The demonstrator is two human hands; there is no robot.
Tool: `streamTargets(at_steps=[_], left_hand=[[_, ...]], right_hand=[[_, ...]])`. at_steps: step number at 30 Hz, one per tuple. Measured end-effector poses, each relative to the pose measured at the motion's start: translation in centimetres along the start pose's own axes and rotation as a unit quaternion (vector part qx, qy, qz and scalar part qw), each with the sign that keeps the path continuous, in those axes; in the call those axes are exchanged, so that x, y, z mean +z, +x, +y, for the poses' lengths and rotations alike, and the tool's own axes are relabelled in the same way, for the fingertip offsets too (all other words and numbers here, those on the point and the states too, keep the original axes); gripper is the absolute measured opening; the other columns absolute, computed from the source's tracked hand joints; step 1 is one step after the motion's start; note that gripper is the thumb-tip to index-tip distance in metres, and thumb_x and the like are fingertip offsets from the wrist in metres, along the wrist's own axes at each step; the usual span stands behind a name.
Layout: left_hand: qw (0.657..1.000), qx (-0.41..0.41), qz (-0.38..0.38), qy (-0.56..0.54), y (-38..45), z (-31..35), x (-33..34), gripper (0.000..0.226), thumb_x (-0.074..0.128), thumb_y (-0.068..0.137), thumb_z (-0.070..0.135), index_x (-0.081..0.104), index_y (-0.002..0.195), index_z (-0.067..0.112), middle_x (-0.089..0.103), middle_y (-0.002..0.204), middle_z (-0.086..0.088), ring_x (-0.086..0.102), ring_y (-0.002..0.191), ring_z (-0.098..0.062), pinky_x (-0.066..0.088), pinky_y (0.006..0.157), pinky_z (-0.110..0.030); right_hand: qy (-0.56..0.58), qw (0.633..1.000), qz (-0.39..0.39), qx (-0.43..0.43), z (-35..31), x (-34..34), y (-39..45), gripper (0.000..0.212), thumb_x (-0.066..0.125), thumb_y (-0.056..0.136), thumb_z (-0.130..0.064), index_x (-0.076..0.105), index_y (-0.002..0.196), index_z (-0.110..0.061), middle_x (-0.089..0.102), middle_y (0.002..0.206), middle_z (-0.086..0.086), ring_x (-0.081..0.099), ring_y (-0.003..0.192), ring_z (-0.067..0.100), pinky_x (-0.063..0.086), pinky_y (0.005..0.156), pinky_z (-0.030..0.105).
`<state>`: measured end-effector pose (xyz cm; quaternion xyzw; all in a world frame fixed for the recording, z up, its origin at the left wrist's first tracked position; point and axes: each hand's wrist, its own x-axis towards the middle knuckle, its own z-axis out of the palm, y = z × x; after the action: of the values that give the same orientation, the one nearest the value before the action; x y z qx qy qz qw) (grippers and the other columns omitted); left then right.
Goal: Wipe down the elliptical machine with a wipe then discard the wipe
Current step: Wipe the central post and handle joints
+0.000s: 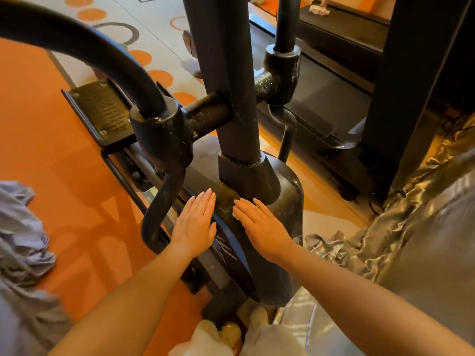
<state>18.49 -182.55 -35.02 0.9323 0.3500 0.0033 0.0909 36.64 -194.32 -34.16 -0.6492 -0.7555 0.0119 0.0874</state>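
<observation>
The black elliptical machine [285,201] fills the middle of the head view, and its housing and joints are dusty and scuffed. Its centre column [226,73] rises from the housing, a curved swing arm [77,42] runs to the left, and a ribbed pedal [102,109] lies beneath that arm. My left hand [195,223] lies flat, palm down, on the housing's left edge. My right hand [262,227] lies flat beside it, fingertips near the column's base. Neither hand holds anything, and no wipe shows in them. A crumpled white piece [318,9] lies far off at the top right.
A treadmill [334,98] stands close on the right behind the elliptical. Shiny silver fabric [390,222] hangs at the right, touching the floor. Grey cloth [20,240] bunches at the left edge. Orange flooring [64,176] spreads to the left. Pale fuzzy slippers [231,332] show at the bottom.
</observation>
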Motion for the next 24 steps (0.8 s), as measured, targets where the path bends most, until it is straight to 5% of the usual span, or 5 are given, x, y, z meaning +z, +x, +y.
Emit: streamTargets(at_steps=[6,17,21,24], left_hand=[[0.996,0.017,-0.085,0.025,2.8,-2.0,-1.3,0.078,0.043,0.103,0.034,-0.011,0.156,0.015,-0.016,0.164,-0.002,-0.013,0.151,-0.015,-0.008,0.123,-0.032],[0.986,0.055,-0.153,-0.028,4.5,-4.3,-0.1,0.083,0.044,0.102,0.027,-0.02,0.153,0.016,-0.02,0.163,-0.002,-0.015,0.15,-0.013,-0.007,0.123,-0.032],[0.989,0.055,-0.129,-0.044,4.2,-4.5,0.2,0.081,0.043,0.102,0.022,-0.02,0.153,0.014,-0.021,0.163,-0.002,-0.016,0.15,-0.014,-0.011,0.12,-0.027],[0.989,0.056,-0.126,-0.051,4.2,-4.6,0.5,0.082,0.043,0.102,0.019,-0.021,0.152,0.014,-0.021,0.163,-0.003,-0.016,0.15,-0.014,-0.009,0.121,-0.028]], right_hand=[[-0.09,0.994,-0.058,0.021,-0.6,0.3,-0.1,0.054,0.024,0.105,-0.035,0.022,0.154,-0.012,0.016,0.162,0.007,0.009,0.151,0.023,0.007,0.121,0.044],[-0.203,0.97,-0.123,0.062,-2.9,1.3,3.5,0.077,0.027,0.098,-0.061,0.018,0.152,-0.007,0.023,0.159,0.014,0.015,0.149,0.03,0.005,0.121,0.044],[-0.214,0.965,-0.142,0.053,-3.6,1.6,5.1,0.078,0.017,0.1,-0.06,-0.007,0.149,-0.004,-0.002,0.161,0.017,-0.004,0.149,0.032,-0.01,0.117,0.044],[-0.211,0.966,-0.146,0.043,-3.3,1.3,4.8,0.08,0.028,0.098,-0.062,0.007,0.151,-0.005,0.015,0.16,0.017,0.011,0.149,0.032,0.001,0.119,0.043]])
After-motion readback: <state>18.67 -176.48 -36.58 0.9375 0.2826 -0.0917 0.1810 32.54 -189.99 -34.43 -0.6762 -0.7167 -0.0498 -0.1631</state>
